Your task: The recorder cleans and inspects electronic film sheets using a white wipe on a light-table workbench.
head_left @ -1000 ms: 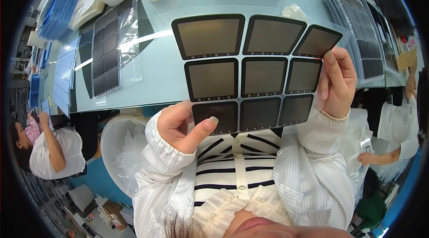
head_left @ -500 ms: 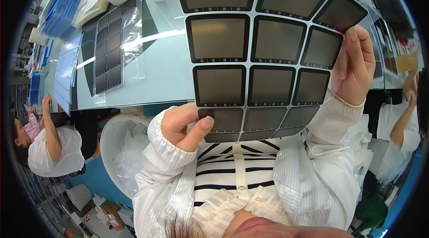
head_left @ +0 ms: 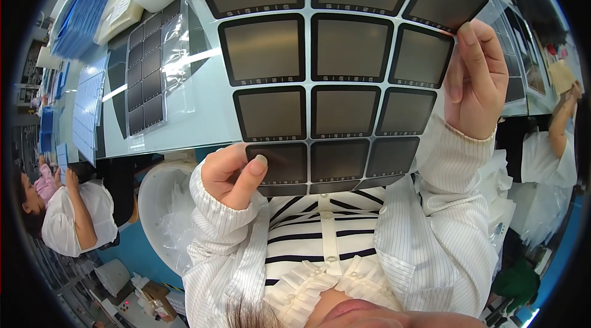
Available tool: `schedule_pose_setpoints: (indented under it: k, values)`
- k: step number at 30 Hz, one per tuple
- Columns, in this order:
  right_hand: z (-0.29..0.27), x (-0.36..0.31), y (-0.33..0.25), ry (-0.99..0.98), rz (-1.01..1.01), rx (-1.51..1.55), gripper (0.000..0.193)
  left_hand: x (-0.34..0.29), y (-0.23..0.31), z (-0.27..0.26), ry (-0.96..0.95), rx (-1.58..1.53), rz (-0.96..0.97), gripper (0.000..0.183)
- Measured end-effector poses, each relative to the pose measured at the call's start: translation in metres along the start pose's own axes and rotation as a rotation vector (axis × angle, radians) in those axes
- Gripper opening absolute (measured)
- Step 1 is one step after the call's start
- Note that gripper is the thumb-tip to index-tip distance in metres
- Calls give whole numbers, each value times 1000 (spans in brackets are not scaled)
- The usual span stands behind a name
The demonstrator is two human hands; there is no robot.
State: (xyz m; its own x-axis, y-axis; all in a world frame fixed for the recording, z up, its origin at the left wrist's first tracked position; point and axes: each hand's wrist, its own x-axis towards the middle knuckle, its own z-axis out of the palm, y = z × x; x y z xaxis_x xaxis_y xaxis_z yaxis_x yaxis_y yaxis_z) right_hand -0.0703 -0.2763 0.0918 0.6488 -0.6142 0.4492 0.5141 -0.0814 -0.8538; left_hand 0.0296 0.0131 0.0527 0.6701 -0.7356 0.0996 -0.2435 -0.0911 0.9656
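Note:
Held up before me is a large clear sheet (head_left: 308,51) bearing rows of dark, black-bordered rectangular panels. My left hand (head_left: 233,177) pinches its lower left corner, with the thumb on the near face and the fingers behind. At the upper right edge my right hand (head_left: 479,78) grips the sheet between thumb and fingers. The sheet is raised and tilted, its top running out of view. It hides the part of the table behind it.
On the table (head_left: 178,129) at left lies another panel sheet (head_left: 145,69) under clear film. Beyond it are a light blue striped sheet (head_left: 88,103) and a blue stack (head_left: 86,14). A white bin (head_left: 161,211) stands below the table edge. Co-workers (head_left: 80,217) sit at both sides.
The sheet has shifted left, with both my hands still gripping it. At far left, the co-worker's hands have lowered and now hold a small blue strip.

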Motion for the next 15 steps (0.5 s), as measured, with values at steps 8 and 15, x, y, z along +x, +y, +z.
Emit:
schedule_pose_setpoints:
  k: [8,15]
  values:
    - [18,0,1,-6,35,74,12,-2,2,-10,108,-84,12,24]
    - [33,3,4,6,75,-6,17,-7,-11,-27,111,-125,80,22]
